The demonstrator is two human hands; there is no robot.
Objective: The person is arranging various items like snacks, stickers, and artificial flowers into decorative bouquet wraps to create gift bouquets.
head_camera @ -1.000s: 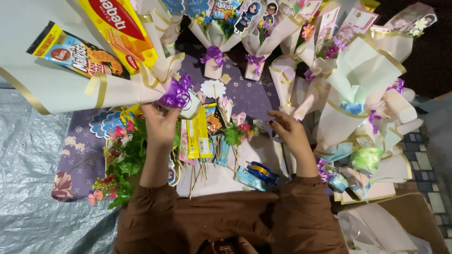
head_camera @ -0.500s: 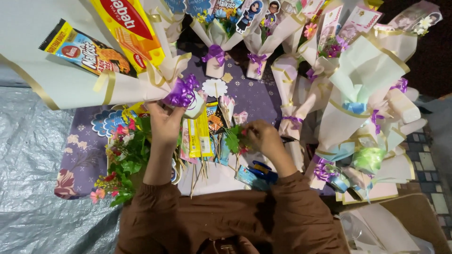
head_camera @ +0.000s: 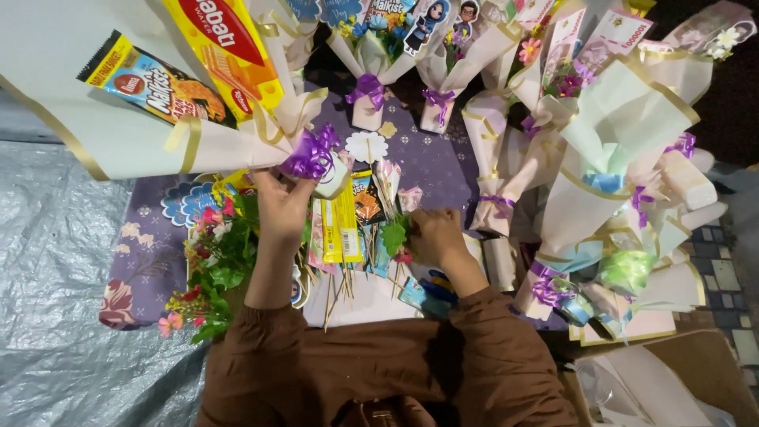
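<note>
So we've got our left hand (head_camera: 283, 207) up at the purple ribbon bow (head_camera: 310, 155), its grip pinched on the neck of the big cream snack bouquet (head_camera: 150, 119) just below that bow. That bouquet lies tipped over to the left of the bow, with a yellow wafer pack (head_camera: 225, 47) poking out the top. Right hand (head_camera: 435, 237) sits to the right of the bow and a bit lower, fingers curled together around a little green-leaf pick (head_camera: 394, 236). Between both hands there's a pile of skewered snack packets (head_camera: 341, 229). Fake flowers (head_camera: 217, 261) lie lower left of the bow, all on a purple patterned cloth (head_camera: 439, 162).
</note>
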